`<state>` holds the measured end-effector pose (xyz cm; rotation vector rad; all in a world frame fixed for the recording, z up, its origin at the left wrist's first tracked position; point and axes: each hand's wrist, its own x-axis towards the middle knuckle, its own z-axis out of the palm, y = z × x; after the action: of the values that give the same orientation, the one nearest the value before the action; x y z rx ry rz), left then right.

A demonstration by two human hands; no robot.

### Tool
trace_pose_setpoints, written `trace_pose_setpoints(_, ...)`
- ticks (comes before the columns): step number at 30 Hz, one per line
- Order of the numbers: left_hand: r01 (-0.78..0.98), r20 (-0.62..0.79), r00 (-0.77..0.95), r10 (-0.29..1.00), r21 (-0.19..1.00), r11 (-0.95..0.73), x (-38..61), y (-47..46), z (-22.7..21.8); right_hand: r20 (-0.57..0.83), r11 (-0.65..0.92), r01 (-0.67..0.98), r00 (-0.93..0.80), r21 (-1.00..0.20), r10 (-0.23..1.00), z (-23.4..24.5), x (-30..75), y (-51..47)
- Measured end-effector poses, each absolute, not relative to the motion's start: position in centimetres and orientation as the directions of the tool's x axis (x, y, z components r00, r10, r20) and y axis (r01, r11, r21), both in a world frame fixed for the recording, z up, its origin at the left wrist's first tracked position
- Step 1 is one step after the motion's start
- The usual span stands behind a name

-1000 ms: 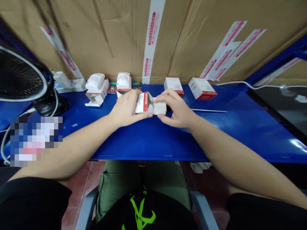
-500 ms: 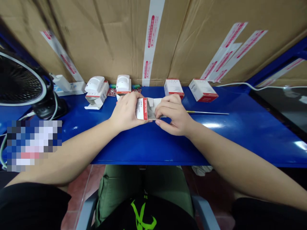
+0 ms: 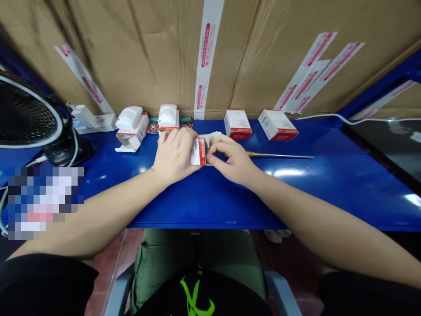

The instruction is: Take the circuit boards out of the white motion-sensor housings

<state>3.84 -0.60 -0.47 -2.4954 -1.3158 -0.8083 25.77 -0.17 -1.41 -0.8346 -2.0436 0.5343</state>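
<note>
Above the blue table I hold a small white and red cardboard box (image 3: 198, 152) marked "DETECTOR". My left hand (image 3: 176, 151) wraps round its left side and covers much of it. At the box's right end, my right hand (image 3: 232, 159) is closed, thumb and forefinger pinched at the edge beside a raised flap. The inside of the box is mostly hidden by my right fingers. To the right of that hand lies a screwdriver (image 3: 279, 156) with a yellow handle, partly covered by the hand.
Two white detectors (image 3: 167, 116) rest on boxes at the back left, near circuit boards (image 3: 152, 127). Two closed boxes (image 3: 238, 124) stand at the back right. A black fan (image 3: 29, 114) and a power strip (image 3: 100, 121) are on the left. Cardboard (image 3: 276, 48) lines the back.
My right fingers have shifted from inside the box's open end to its near edge, now pinched together. The box has turned slightly and moved a little right. More of the screwdriver handle shows.
</note>
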Motion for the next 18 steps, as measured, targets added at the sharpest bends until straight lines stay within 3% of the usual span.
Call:
trace_pose_setpoints(2, 0.815, 0.54, 0.449, 0.712, 0.079, -0.574, 3.4, -0.4, -0.2, 0.509, 0.61, 0.306, -0.351, -0.731, 0.786, -1.5, 26.2, 0.1)
trace_pose_setpoints(5, 0.822, 0.516, 0.453, 0.727, 0.074, -0.565, 2.6, -0.1, 0.3, 0.324, 0.365, 0.167, -0.226, -0.916, 0.918, -1.6, 27.1, 0.7)
trace_pose_setpoints(9, 0.816, 0.478, 0.493, 0.727, 0.038, -0.577, 2.0, 0.0, 0.8, 0.132, 0.122, -0.071, -0.147, -0.99, 0.98, -1.3, 27.7, 1.1)
trace_pose_setpoints(12, 0.801, 0.457, 0.521, 0.721, 0.031, -0.598, 2.1, -0.2, 0.8, 0.125, 0.106, -0.118, -0.163, -0.987, 0.979, -0.9, 27.7, 0.9)
trace_pose_setpoints(18, 0.786, 0.419, 0.556, 0.718, 0.015, -0.618, 2.6, -0.8, 1.1, 0.14, 0.142, -0.022, -0.378, -0.99, 0.915, -1.0, 27.6, 0.5)
